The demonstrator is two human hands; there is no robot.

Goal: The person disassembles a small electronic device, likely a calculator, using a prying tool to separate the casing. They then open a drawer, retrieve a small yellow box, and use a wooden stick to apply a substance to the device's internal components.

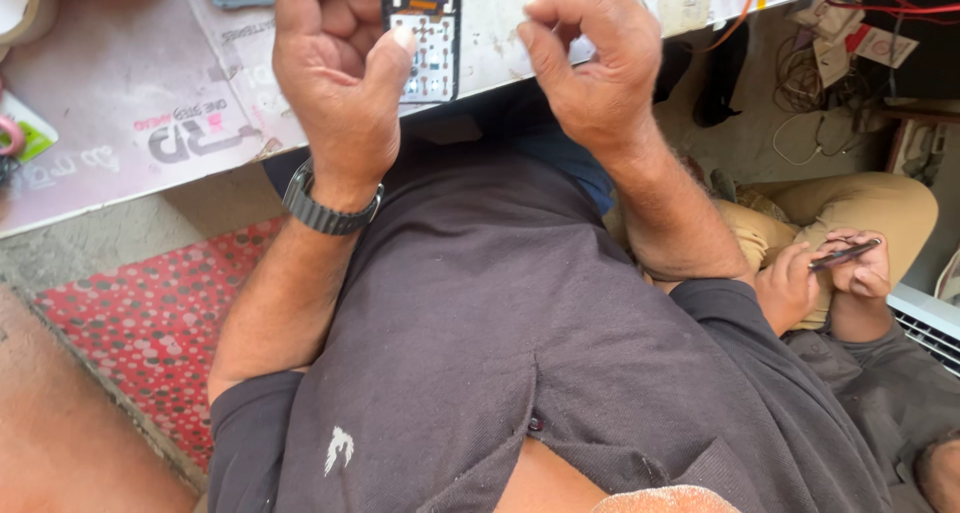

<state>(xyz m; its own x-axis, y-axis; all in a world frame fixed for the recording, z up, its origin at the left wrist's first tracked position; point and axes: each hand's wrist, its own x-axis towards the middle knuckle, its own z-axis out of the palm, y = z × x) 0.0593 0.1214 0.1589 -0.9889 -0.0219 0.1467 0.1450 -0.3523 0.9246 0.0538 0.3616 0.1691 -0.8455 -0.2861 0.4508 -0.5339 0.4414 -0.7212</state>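
The left hand is curling its fingers in and pressing the thumb against a stripped phone, its bare keypad board showing; the phone is lying at the near edge of the workbench, just above the person's lap; a dark metal-band watch is sitting on that wrist. The right hand is hovering beside the phone, fingers bent with thumb and forefinger pinched close; I cannot tell whether anything small is caught between them. A red spotted mat is lying on the floor below; to the right a second person's hands are holding a slim dark phone; cables are trailing behind.
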